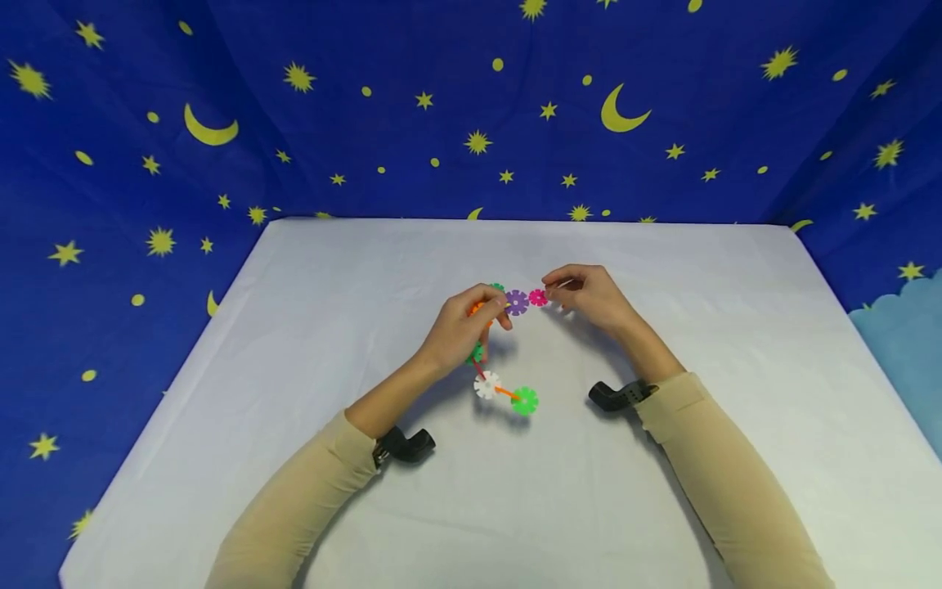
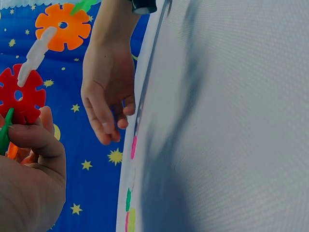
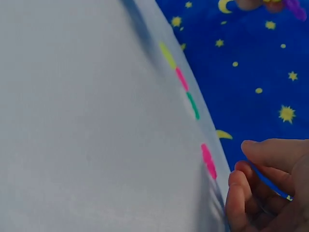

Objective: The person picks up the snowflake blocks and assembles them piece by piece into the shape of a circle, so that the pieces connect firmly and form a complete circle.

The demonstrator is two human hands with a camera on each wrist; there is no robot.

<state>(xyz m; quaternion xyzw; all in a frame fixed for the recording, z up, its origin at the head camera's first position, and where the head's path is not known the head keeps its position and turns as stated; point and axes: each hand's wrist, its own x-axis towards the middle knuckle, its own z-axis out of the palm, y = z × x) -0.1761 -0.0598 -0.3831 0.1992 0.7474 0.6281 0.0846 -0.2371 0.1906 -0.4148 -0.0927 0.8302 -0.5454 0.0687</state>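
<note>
My left hand [image 1: 458, 327] holds a chain of notched plastic snowflake discs above the table. Green [image 1: 525, 401] and white discs [image 1: 487, 384] dangle from its lower end, while a purple disc [image 1: 517, 303] sticks out past the fingertips. The left wrist view shows a red disc [image 2: 21, 94] and an orange disc [image 2: 63, 26] of this chain, linked by a white one seen edge-on. Bent fingers of my right hand [image 1: 589, 296] hover beside a loose pink disc [image 1: 539, 298], which lies flat on the table in the right wrist view. Nothing shows between those fingers [image 3: 239, 191].
Along the white table [image 1: 662, 507] lie more loose discs, among them a green [image 3: 192, 105], a pink [image 3: 181, 78] and a yellow one [image 3: 167, 55], mostly behind my left hand in the head view. A blue star-patterned curtain [image 1: 412, 49] stands behind. Black camera mounts [image 1: 408, 446] sit on both wrists.
</note>
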